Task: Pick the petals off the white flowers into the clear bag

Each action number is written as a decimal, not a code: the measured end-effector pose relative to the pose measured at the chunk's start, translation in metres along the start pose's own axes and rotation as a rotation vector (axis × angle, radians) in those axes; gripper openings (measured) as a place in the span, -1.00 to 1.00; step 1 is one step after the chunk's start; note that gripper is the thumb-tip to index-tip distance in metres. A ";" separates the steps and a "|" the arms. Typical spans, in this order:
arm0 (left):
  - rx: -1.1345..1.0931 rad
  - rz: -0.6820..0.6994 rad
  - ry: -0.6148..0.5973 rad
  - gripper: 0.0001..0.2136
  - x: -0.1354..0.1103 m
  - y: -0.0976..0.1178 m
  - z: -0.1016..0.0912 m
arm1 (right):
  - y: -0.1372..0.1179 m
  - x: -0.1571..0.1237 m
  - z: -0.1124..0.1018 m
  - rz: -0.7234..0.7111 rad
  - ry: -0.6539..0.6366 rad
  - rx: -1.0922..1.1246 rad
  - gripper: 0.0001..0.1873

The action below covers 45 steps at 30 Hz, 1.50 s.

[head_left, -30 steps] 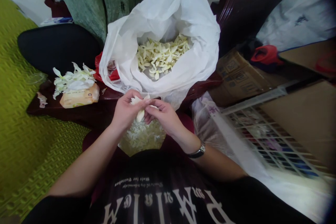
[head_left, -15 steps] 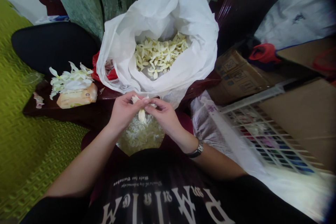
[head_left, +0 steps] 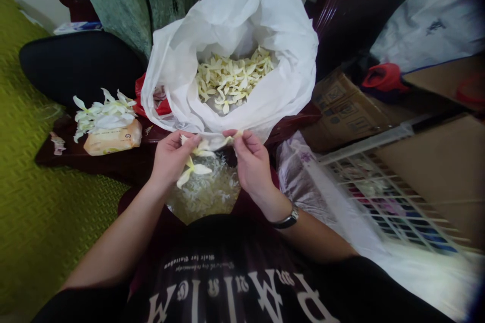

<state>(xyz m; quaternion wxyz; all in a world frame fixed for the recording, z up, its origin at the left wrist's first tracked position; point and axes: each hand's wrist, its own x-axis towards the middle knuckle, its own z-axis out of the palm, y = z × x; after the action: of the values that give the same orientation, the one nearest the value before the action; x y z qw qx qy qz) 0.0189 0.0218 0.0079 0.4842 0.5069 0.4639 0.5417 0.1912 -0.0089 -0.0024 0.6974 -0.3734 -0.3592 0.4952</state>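
My left hand point(head_left: 170, 161) is closed on a few white flowers point(head_left: 194, 167), whose petals hang out below the fingers and thumb. To the right, my right hand point(head_left: 253, 164) pinches a pale, creamy flower piece point(head_left: 229, 137) between thumb and fingertips. Whether that piece still joins the flowers on the left I cannot tell. Beneath both hands, in my lap, a see-through container point(head_left: 178, 207) holds many small white flower parts point(head_left: 206, 189). Just beyond the hands stands a wide-open white plastic bag point(head_left: 284, 15) with a heap of cream-white flowers point(head_left: 235, 78) inside.
Left on the dark wooden bench point(head_left: 60, 161) lies an orange soft pack point(head_left: 113, 140) with white flowers point(head_left: 101, 111) on it. Behind is a black rounded pad point(head_left: 76, 68). To the right are a cardboard box point(head_left: 348, 111) and a white wire rack point(head_left: 390, 197).
My hands have moved apart, the right one to the right with a flower piece in its pinch. More flower petals now show below my left hand.
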 end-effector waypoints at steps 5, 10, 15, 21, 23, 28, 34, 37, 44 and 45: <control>-0.002 0.018 0.036 -0.70 0.004 0.005 -0.010 | -0.005 0.012 -0.021 -0.043 0.015 -0.100 -0.74; 0.022 0.015 -0.068 -0.71 0.003 0.016 -0.016 | -0.015 0.016 -0.034 0.020 -0.256 -0.458 -0.61; 0.028 -0.003 -0.199 -0.73 -0.002 0.024 -0.005 | -0.019 0.003 -0.013 0.018 -0.381 -0.426 -0.55; -0.113 -0.138 -0.235 -0.70 -0.007 0.015 0.004 | 0.000 0.000 0.004 0.223 -0.316 -0.213 -0.76; -0.128 -0.164 -0.249 -0.72 -0.008 0.011 0.000 | 0.003 0.000 0.003 0.218 -0.271 -0.156 -0.75; -0.040 -0.079 -0.186 -0.77 -0.011 0.007 -0.007 | 0.002 -0.002 0.001 0.242 -0.294 -0.132 -0.74; -0.038 -0.046 -0.186 -0.64 -0.012 0.007 -0.004 | 0.001 -0.005 0.002 0.180 -0.362 -0.112 -0.77; -0.057 -0.071 -0.188 -0.59 -0.013 0.005 -0.002 | 0.004 -0.003 0.003 0.144 -0.349 -0.113 -0.79; -0.018 -0.061 -0.177 -0.68 -0.015 0.009 0.003 | 0.010 0.000 0.008 0.136 -0.216 -0.049 -0.77; -0.004 -0.054 -0.187 -0.70 -0.015 0.011 0.003 | 0.010 0.000 0.009 0.135 -0.208 -0.039 -0.77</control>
<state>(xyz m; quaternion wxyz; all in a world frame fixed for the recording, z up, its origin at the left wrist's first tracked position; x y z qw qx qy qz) 0.0220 0.0057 0.0178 0.5408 0.5416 0.4291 0.4795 0.1789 -0.0051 -0.0071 0.6142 -0.3569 -0.4132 0.5698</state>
